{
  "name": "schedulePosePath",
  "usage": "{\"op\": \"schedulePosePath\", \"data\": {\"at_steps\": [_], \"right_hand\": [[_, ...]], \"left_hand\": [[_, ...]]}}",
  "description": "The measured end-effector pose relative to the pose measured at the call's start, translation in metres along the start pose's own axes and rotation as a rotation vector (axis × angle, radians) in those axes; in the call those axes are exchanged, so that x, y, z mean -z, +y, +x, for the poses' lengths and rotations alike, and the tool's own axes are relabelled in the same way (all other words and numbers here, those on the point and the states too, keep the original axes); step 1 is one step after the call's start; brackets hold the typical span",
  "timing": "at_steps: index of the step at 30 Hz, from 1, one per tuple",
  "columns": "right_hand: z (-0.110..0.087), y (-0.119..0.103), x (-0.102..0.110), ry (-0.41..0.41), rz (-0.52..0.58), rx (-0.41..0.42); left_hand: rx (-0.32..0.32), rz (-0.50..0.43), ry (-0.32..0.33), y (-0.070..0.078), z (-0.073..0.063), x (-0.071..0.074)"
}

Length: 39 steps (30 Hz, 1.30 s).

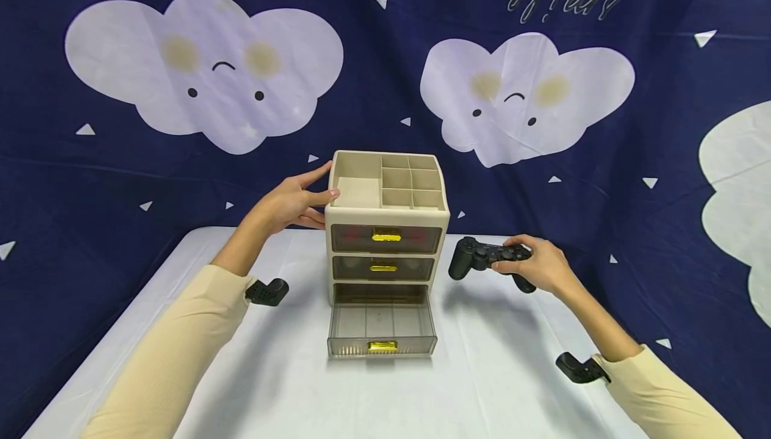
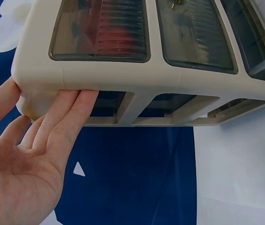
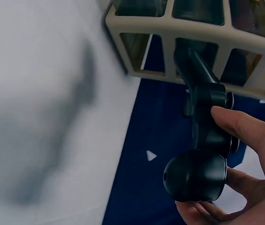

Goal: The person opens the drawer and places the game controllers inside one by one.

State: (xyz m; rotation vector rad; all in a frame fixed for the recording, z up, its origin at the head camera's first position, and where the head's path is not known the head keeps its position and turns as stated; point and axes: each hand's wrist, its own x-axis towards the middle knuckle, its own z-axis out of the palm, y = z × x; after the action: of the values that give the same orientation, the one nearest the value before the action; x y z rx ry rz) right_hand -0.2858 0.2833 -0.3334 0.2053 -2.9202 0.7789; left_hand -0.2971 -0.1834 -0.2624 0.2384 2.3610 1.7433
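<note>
A cream desktop drawer unit [image 1: 388,213] with a compartmented top stands on the table. Its bottom drawer [image 1: 382,322] is pulled out, showing thin dividers, while the two upper drawers are closed. Extended fingers of my left hand [image 1: 292,203] touch the unit's upper left side, the thumb at the top rim; the left wrist view shows this hand [image 2: 34,154] with its fingertips flat against the side frame. To the right of the unit, my right hand [image 1: 538,265] holds a black game controller [image 1: 476,256] above the table, thumb and fingers pinching its right part.
A white cloth covers the table [image 1: 289,385]. Behind it hangs a dark blue curtain [image 1: 379,77] with clouds and small white triangles. Something red [image 2: 116,33] shows through the smoky front of the top drawer. Each forearm wears a small black camera [image 1: 268,292].
</note>
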Motion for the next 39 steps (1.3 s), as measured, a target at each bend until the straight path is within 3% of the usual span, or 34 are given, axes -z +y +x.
{"op": "schedulePosePath", "data": {"at_steps": [8, 16, 27, 39], "right_hand": [[-0.012, -0.023, 0.018, -0.087, -0.028, 0.014], [-0.024, -0.041, 0.021, -0.166, 0.058, 0.067], [-0.036, -0.065, 0.001, -0.231, 0.087, 0.1], [-0.041, -0.09, -0.033, -0.197, 0.141, 0.136]], "left_hand": [[-0.006, 0.006, -0.004, 0.001, -0.001, 0.003], [-0.008, 0.006, -0.01, 0.002, -0.001, 0.004], [-0.004, 0.009, 0.002, 0.002, -0.001, 0.002], [-0.005, 0.003, 0.0, 0.001, 0.0, -0.001]]}}
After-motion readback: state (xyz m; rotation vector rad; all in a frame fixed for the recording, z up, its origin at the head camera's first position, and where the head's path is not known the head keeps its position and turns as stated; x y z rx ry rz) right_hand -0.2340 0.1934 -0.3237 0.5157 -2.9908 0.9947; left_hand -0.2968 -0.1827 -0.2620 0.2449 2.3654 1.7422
